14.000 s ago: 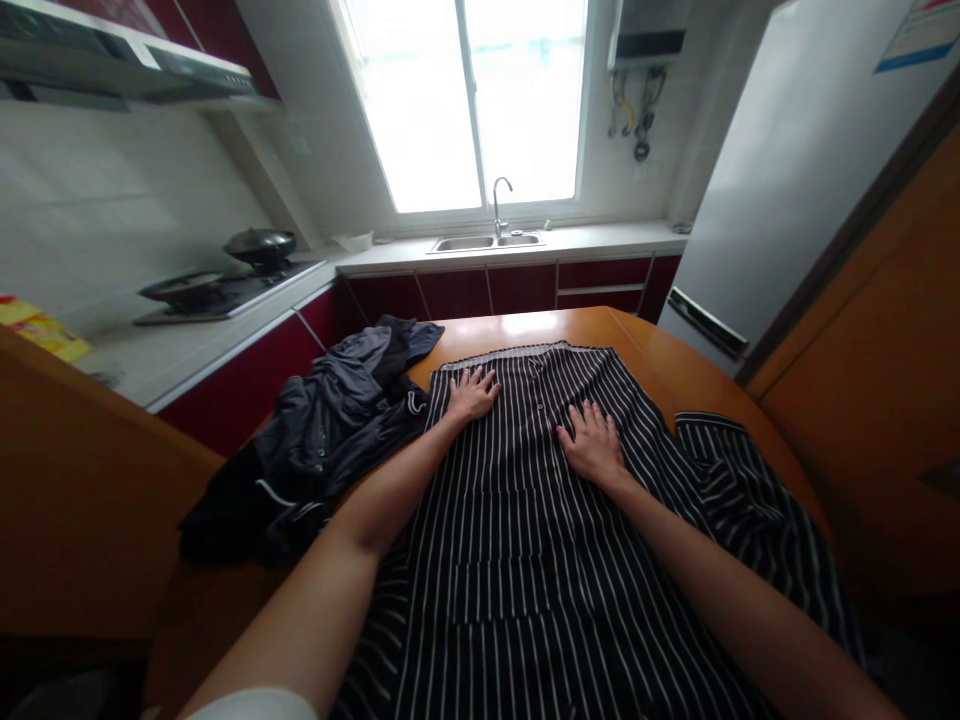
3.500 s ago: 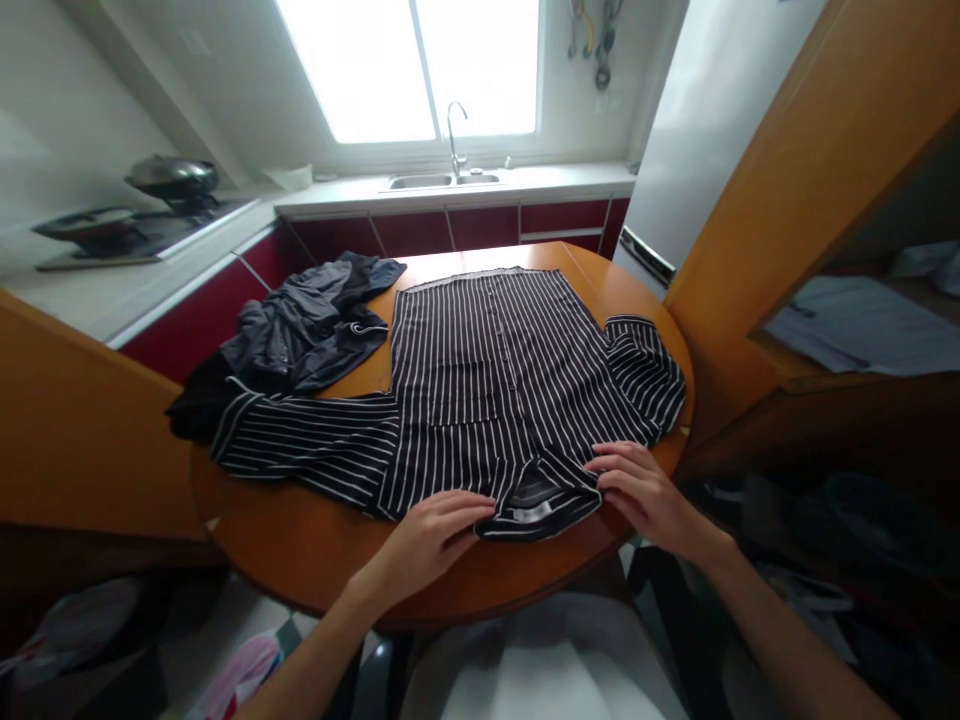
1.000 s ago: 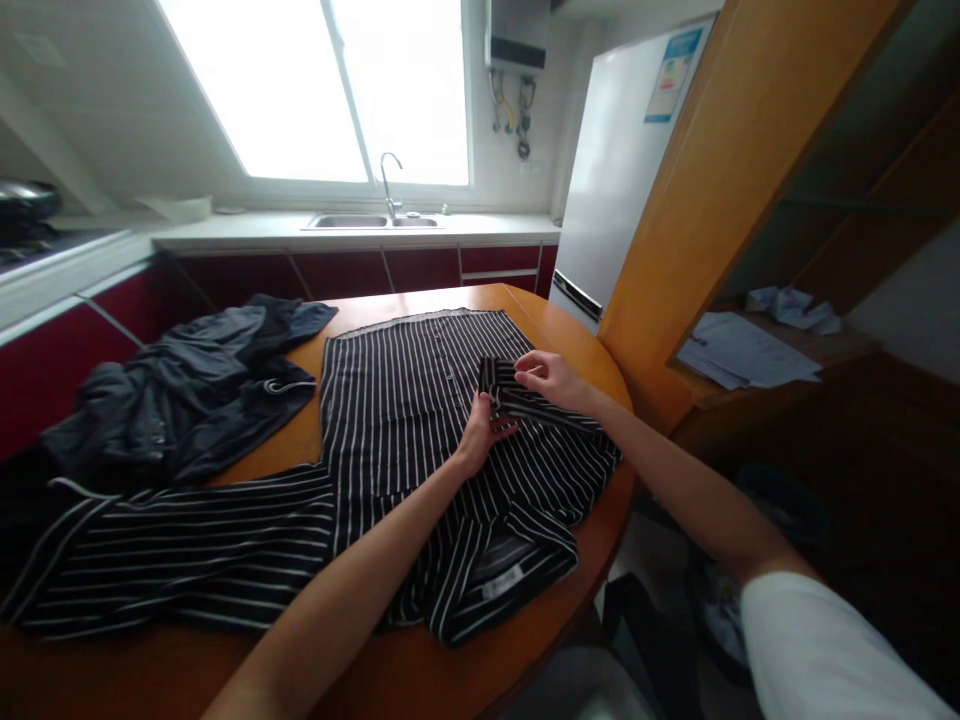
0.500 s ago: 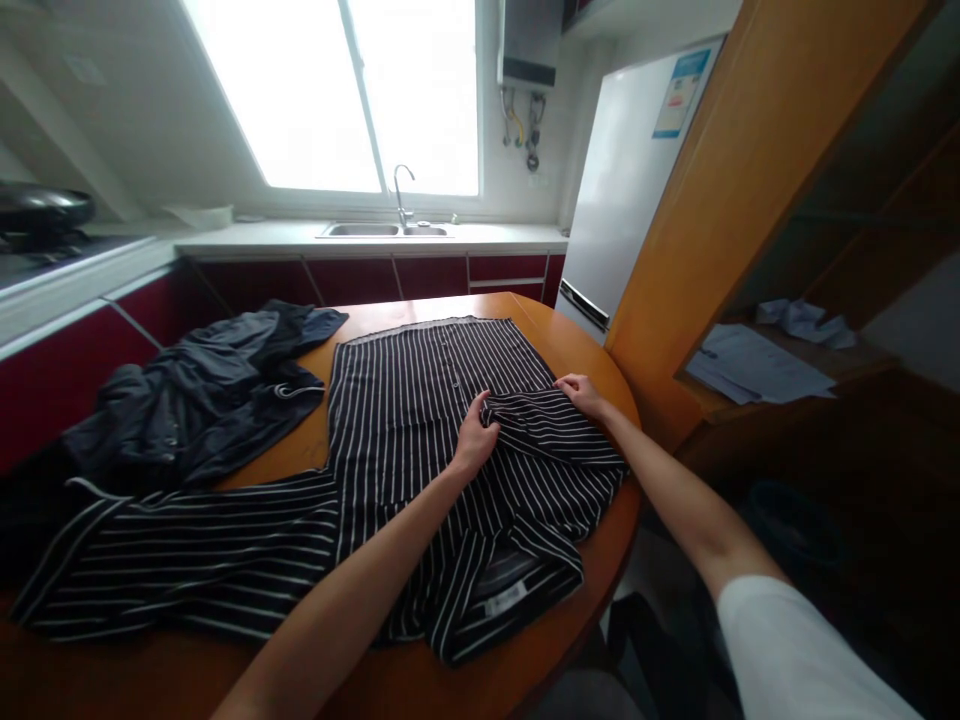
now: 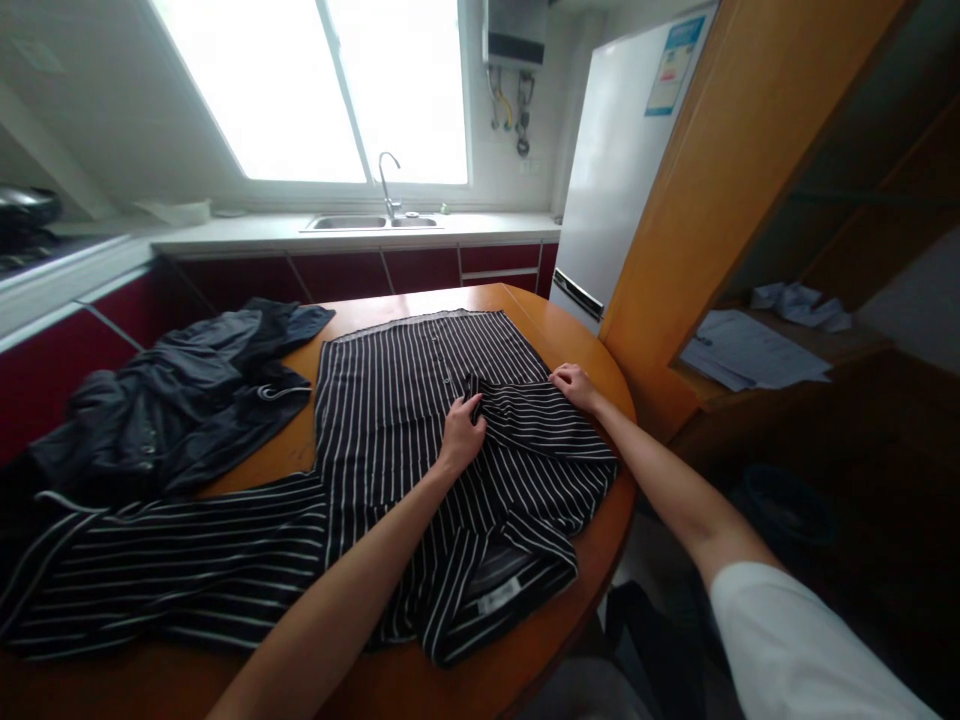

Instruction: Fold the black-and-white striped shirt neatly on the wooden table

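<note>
A black shirt with white stripes [image 5: 375, 400] lies spread on the wooden table [image 5: 600, 380], its collar toward me. One sleeve reaches out to the left; the other sleeve [image 5: 532, 415] is folded in across the shirt's front. My left hand [image 5: 463, 432] pinches the end of that folded sleeve near the button line. At the sleeve's edge on the right, my right hand [image 5: 574, 386] has its fingers closed on the fabric. A pale label [image 5: 499, 597] shows inside the collar.
Dark grey clothes [image 5: 187, 390] lie heaped at the table's left side. Beyond the table are a counter with a sink [image 5: 349, 223] and a white fridge [image 5: 607, 170]. Papers [image 5: 750, 350] rest on a shelf at the right, beside a wooden post [image 5: 720, 170].
My left hand has shifted slightly left with the sleeve end, drawing it nearer the button line. My right hand stays at the sleeve's edge. The whole view has moved a little.
</note>
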The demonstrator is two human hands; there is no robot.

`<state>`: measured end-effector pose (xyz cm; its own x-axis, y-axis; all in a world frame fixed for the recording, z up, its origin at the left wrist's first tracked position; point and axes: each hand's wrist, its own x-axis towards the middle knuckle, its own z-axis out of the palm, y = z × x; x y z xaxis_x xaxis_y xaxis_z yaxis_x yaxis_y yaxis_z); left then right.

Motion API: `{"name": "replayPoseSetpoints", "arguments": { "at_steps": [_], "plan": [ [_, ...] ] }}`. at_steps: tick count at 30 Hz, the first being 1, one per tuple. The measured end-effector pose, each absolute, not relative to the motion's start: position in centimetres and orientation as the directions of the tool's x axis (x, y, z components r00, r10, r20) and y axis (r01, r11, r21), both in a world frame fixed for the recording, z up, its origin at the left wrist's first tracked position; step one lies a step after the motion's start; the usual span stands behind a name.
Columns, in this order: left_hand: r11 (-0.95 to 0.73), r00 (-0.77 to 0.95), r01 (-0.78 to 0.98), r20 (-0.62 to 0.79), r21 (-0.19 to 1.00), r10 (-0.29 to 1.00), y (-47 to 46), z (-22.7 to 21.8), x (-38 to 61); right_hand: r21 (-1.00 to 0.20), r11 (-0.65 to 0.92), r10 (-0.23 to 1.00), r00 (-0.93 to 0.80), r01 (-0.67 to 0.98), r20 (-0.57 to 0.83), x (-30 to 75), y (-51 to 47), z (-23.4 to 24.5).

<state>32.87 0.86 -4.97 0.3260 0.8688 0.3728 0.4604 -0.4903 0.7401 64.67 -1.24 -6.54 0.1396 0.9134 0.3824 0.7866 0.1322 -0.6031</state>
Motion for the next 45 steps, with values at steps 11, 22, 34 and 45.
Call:
{"name": "replayPoseSetpoints", "arguments": {
  "at_steps": [11,22,34,45],
  "plan": [
    [-0.506,0.237,0.457,0.448,0.732,0.862,0.5,-4.7,32.5,-0.565,0.099,0.91,0.156,0.819,0.385,64.4,-1.3,-6.6],
    [-0.514,0.146,0.421,0.503,0.747,0.852,0.2,-2.9,32.0,-0.594,0.075,0.911,0.187,0.801,0.367,64.7,-0.9,-7.0],
    [-0.451,0.153,0.47,0.433,0.759,0.888,0.8,-4.3,31.3,-0.664,0.104,0.877,0.247,0.74,0.412,64.6,-0.8,-6.9],
    [-0.377,0.085,0.472,0.385,0.797,0.919,2.3,-4.6,30.7,-0.795,0.098,0.753,0.478,0.599,0.453,64.4,-3.1,-7.1]
  ]
}}
